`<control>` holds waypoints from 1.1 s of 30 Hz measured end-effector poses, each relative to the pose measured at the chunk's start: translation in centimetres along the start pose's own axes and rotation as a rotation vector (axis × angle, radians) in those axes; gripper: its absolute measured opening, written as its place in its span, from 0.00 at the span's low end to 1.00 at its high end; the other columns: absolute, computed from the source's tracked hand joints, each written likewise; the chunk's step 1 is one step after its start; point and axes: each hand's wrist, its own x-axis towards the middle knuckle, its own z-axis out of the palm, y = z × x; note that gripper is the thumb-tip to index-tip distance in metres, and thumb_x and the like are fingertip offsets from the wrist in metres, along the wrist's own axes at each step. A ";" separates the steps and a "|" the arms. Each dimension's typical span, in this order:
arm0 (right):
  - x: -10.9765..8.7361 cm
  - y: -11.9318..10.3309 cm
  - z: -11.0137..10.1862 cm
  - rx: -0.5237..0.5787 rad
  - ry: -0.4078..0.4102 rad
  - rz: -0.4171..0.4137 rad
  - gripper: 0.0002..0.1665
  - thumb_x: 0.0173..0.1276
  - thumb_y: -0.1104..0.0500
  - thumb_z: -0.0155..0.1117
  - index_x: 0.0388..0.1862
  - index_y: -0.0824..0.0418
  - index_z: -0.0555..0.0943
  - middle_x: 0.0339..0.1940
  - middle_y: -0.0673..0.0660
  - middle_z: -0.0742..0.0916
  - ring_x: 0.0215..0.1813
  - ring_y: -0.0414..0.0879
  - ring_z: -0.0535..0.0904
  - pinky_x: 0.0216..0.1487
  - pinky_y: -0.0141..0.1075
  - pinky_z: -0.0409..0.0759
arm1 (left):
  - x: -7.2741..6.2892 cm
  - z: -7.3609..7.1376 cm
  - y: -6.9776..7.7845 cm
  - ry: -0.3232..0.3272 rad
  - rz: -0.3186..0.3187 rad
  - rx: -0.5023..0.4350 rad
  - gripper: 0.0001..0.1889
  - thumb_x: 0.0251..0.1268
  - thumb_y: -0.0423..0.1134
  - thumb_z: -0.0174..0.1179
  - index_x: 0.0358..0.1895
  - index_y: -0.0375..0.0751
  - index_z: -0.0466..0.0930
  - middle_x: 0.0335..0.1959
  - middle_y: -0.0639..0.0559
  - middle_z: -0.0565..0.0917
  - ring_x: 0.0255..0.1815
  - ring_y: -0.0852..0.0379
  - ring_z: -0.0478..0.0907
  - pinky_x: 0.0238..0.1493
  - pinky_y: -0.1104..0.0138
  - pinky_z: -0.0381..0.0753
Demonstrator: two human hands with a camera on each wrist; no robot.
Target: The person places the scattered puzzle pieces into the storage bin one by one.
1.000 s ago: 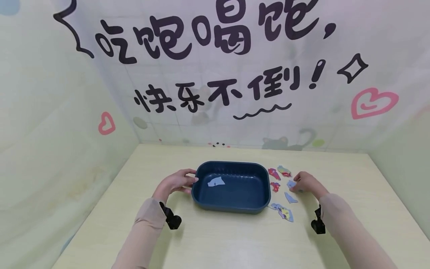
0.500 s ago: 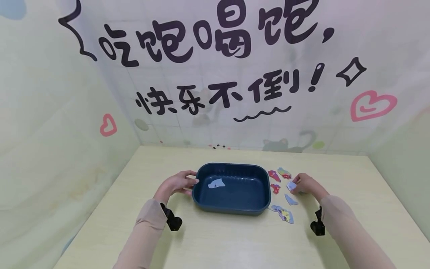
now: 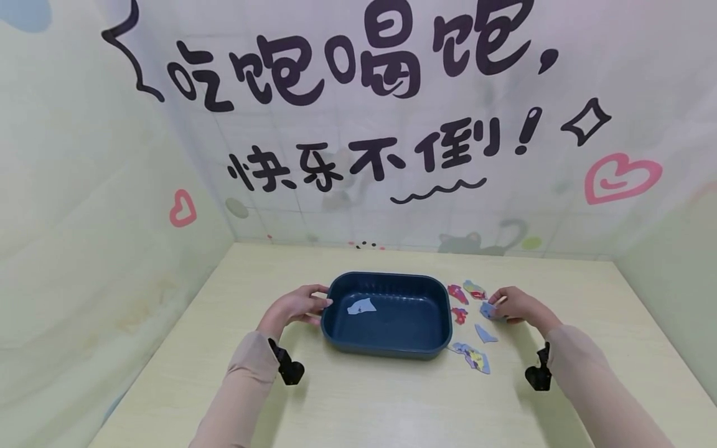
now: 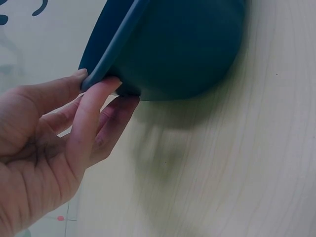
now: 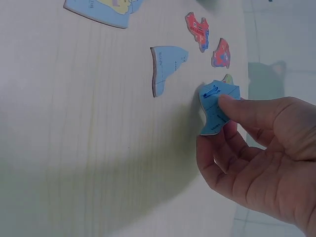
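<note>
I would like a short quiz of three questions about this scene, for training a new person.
1. True or false: the left hand holds the rim of the dark blue plastic tray.
2. What does the right hand pinch?
A. a red piece
B. a light blue flat puzzle piece
C. nothing
3. How many pieces lie inside the tray?

Key:
1. True.
2. B.
3. One pale blue piece.
</note>
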 end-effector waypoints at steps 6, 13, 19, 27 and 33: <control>-1.6 -1.4 -0.1 0.020 -0.006 0.037 0.15 0.62 0.66 0.57 0.46 0.73 0.70 0.30 0.54 0.75 0.28 0.42 0.69 0.28 0.34 0.75 | 0.0 -0.1 0.0 0.000 0.003 0.000 0.25 0.67 0.38 0.52 0.65 0.38 0.60 0.55 0.37 0.74 0.53 0.46 0.77 0.33 0.67 0.83; -2.1 -1.7 -0.4 0.015 -0.029 0.039 0.13 0.62 0.67 0.56 0.44 0.72 0.70 0.30 0.53 0.75 0.26 0.41 0.68 0.27 0.31 0.74 | 0.1 -0.1 -0.1 0.014 -0.010 -0.008 0.24 0.66 0.38 0.53 0.64 0.39 0.61 0.56 0.38 0.74 0.53 0.46 0.76 0.35 0.67 0.83; -2.7 -2.8 -0.6 0.009 -0.029 0.003 0.14 0.63 0.66 0.56 0.45 0.72 0.70 0.28 0.52 0.74 0.26 0.41 0.69 0.28 0.32 0.75 | 0.2 0.1 -0.5 0.017 -0.009 -0.016 0.24 0.66 0.37 0.53 0.64 0.39 0.61 0.56 0.38 0.75 0.53 0.47 0.77 0.36 0.66 0.83; -2.3 -4.2 -0.4 0.001 -0.017 -0.065 0.15 0.63 0.65 0.58 0.46 0.73 0.71 0.28 0.52 0.74 0.27 0.40 0.70 0.28 0.32 0.77 | 0.3 0.1 -0.6 0.022 0.003 -0.015 0.24 0.66 0.38 0.53 0.64 0.39 0.61 0.55 0.38 0.75 0.53 0.46 0.77 0.36 0.65 0.83; -2.4 -5.5 -0.5 -0.024 -0.039 -0.073 0.15 0.64 0.66 0.57 0.47 0.74 0.70 0.28 0.52 0.75 0.28 0.41 0.69 0.29 0.31 0.76 | 0.3 0.1 -0.4 0.017 -0.003 -0.025 0.24 0.66 0.38 0.53 0.64 0.40 0.62 0.55 0.38 0.74 0.52 0.47 0.77 0.36 0.66 0.83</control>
